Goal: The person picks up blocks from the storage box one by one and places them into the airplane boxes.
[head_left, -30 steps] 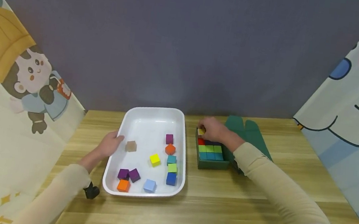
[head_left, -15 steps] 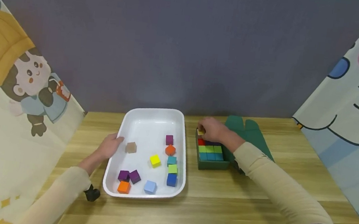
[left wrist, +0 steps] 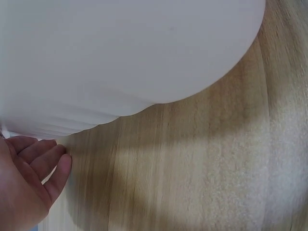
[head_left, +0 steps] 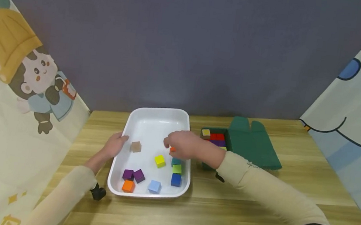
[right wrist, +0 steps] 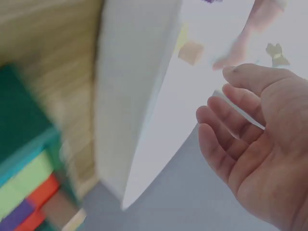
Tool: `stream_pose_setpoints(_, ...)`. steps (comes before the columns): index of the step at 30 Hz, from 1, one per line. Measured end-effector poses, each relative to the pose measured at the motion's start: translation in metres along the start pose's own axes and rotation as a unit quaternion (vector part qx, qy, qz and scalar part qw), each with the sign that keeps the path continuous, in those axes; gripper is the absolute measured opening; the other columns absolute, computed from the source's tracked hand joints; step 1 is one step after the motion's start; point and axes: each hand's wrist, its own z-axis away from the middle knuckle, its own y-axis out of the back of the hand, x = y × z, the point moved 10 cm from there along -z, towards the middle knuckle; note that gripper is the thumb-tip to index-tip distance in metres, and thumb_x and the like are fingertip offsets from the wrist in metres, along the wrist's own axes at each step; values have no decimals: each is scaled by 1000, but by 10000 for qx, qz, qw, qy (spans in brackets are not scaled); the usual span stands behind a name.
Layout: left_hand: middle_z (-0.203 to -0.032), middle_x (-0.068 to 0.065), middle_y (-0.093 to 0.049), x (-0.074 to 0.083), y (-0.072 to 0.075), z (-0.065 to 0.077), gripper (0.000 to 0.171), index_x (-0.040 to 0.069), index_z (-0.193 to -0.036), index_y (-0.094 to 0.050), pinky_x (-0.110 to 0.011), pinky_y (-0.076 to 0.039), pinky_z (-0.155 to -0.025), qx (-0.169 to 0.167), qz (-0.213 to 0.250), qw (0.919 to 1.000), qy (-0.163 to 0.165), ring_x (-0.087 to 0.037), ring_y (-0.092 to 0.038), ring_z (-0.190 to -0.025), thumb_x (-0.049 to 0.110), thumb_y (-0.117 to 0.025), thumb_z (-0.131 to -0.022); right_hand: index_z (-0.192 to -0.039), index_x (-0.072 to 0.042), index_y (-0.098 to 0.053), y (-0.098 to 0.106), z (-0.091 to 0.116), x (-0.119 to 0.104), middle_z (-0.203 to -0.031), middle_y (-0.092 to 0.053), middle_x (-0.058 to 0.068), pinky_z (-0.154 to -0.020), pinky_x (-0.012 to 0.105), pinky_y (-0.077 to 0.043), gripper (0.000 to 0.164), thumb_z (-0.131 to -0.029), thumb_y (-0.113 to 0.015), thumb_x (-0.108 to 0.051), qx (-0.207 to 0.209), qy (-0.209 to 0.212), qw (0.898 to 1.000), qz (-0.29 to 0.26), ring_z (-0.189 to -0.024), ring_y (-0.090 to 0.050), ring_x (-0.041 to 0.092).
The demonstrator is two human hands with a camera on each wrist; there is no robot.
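Observation:
My left hand (head_left: 114, 145) grips the left rim of a white plastic tray (head_left: 149, 197), thumb over the edge; in the left wrist view its fingers (left wrist: 45, 156) curl by the tray's outer side. Over the tray's right part hovers my right hand (head_left: 184, 144), fingers loosely bent; the right wrist view shows nothing in it. It partly covers an orange-red cube (head_left: 172, 149). Around it lie a yellow cube (head_left: 159, 161), a tan cube (head_left: 135, 146), a lime cube (head_left: 176, 169) and a blue cube (head_left: 176, 180). A yellow-topped block (head_left: 206, 133) sits in the green box's far left corner.
Right of the tray stands the green box (head_left: 207, 166) with rows of coloured cubes, its lid (head_left: 253, 147) folded out to the right. My right forearm hides part of it. A grey wall (head_left: 188, 46) rises behind the wooden table (head_left: 221, 221).
My right hand has left the box's far left corner and moved left over the tray. The yellow-topped block stays in the box. My left hand keeps its hold on the rim.

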Motion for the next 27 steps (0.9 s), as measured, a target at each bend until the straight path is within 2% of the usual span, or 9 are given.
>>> stream_pose_setpoints(5, -116, -32, -59, -2, 2, -1, 53, -5, -147, -34, -43, -60, -62, 22, 13, 10000, 22, -35, -68, -86, 29, -33, -105, -112, -18, -70, -18, -24, -34, -101, -65, -5, -76, 27, -51, 24, -88, -71, -23, -230, 420, 9987, 196, -84, -56, 11)
stream_pose_setpoints(9, -115, -32, -59, -4, 1, -1, 53, -6, -145, -37, -44, -60, -62, 56, -6, 10000, -2, -35, -68, -86, 29, -35, -105, -111, -19, -70, -36, -39, -44, -100, -64, -5, -73, 27, -51, 24, -87, -71, -15, -449, 451, 9976, 267, -83, -54, 13)
stream_pose_setpoints(14, -115, -32, -59, 0, 2, 0, 54, -5, -145, -37, -43, -60, -63, 160, 23, 9999, 4, -34, -67, -86, 30, -36, -104, -110, -20, -70, -48, -48, -37, -101, -64, -6, -76, 27, -50, 25, -87, -69, -10, -681, 257, 9968, 322, -83, -53, 15)
stream_pose_setpoints(21, -117, -32, -59, 0, 0, 0, 55, -6, -145, -36, -43, -60, -63, 150, 5, 9999, 75, -34, -67, -87, 31, -36, -104, -106, -20, -69, -62, -53, -29, -94, -61, -7, -79, 24, -49, 23, -88, -69, -8, -917, 190, 9956, 35, -85, -52, 15)
stream_pose_setpoints(27, -118, -32, -58, -3, 1, 0, 55, -4, -148, -33, -43, -60, -63, 137, 121, 9998, 99, -35, -67, -89, 31, -36, -104, -110, -20, -69, -56, -48, -33, -98, -62, -7, -84, 24, -49, 26, -87, -70, -8, -866, 266, 9957, -210, -88, -53, 13)
